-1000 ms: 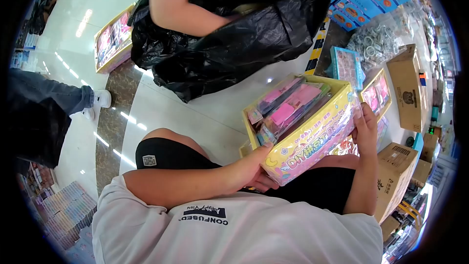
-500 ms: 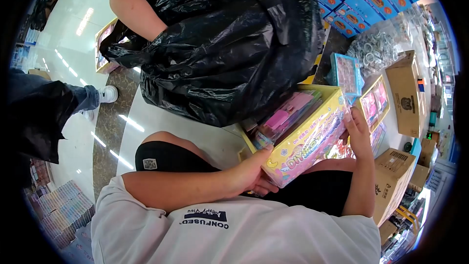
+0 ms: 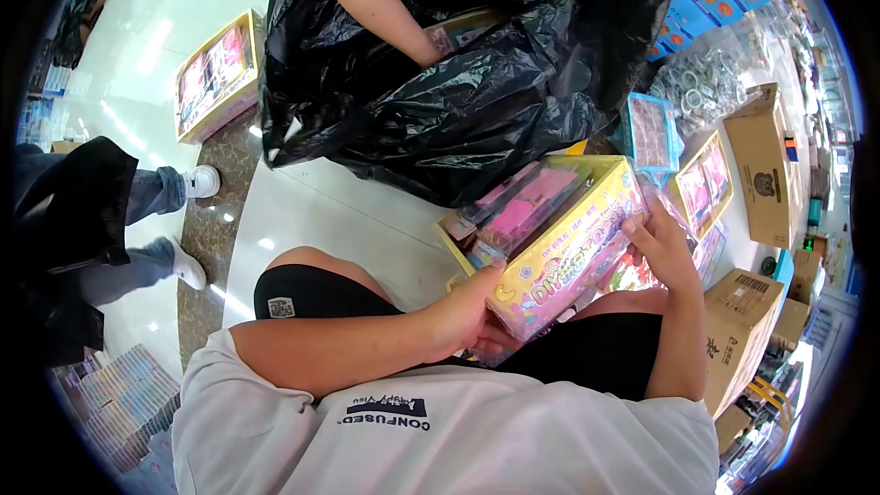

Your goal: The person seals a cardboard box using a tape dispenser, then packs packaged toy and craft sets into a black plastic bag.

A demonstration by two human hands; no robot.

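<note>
A yellow and pink cardboard display box (image 3: 573, 261) with "DIY" lettering rests tilted over my lap, its top open and pink packaged items (image 3: 527, 206) inside. My left hand (image 3: 472, 313) grips its near left corner, thumb on the printed side. At the right end, my right hand (image 3: 658, 240) holds the box with the thumb on the print and fingers partly hidden. Just beyond the box lies a large black plastic bag (image 3: 513, 101). Another person's arm (image 3: 385, 14) reaches into the bag, where part of another box shows.
Another yellow display box (image 3: 217, 78) is on the floor at the far left. On the right are a blue-framed pack (image 3: 651, 133), a smaller yellow box (image 3: 704, 179) and brown cartons (image 3: 763, 174). A person in jeans (image 3: 151, 192) stands at left.
The black bag has shifted away and opened up, baring more of the pink items and the far left box. The other person's arm has moved right, deeper into the bag. My box has shifted slightly left.
</note>
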